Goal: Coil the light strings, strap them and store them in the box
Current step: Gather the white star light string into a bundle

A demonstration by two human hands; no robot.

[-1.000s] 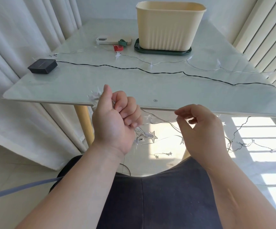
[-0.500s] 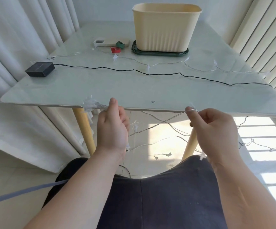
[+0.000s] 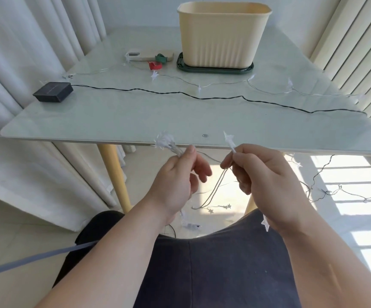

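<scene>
Glass-topped table (image 3: pixel 117 121), pale green, seen from a seat at its near edge. White curtains (image 3: pixel 20 52) left, vertical blinds (image 3: pixel 357 41) right. Dark-clothed lap (image 3: pixel 224 270) fills the bottom of the view.

Cream box (image 3: pixel 222 36) stands at the far side of the table on a dark green tray (image 3: pixel 215 69). Its inside is not visible.

Left hand (image 3: pixel 175 178) just below the table's near edge: thumb and fingertips pinch a bundle of gathered clear wire. A cluster of white stars (image 3: pixel 165 142) sticks out above the pinch, and the other fingers are loosely spread.

Right hand (image 3: pixel 266 176) beside it, near but apart. Thumb and forefinger are clamped on the wire just under a single star (image 3: pixel 229 138), the remaining fingers curled. A loop (image 3: pixel 215 187) of wire hangs between the two hands. Another star (image 3: pixel 265 225) dangles by the right wrist.

Black pack (image 3: pixel 53 92) at the table's left edge. Its black cord (image 3: pixel 202 98) runs right across the top and off the far right edge.

Phone (image 3: pixel 144 56) lies left of the box.

Clear string (image 3: pixel 199 88) with stars wanders across the table between cord and box. More string (image 3: pixel 344 191) is strewn on the sunlit floor at right.

Green strap (image 3: pixel 161 58) touching the phone. Red strap (image 3: pixel 154 65) just in front of it.
</scene>
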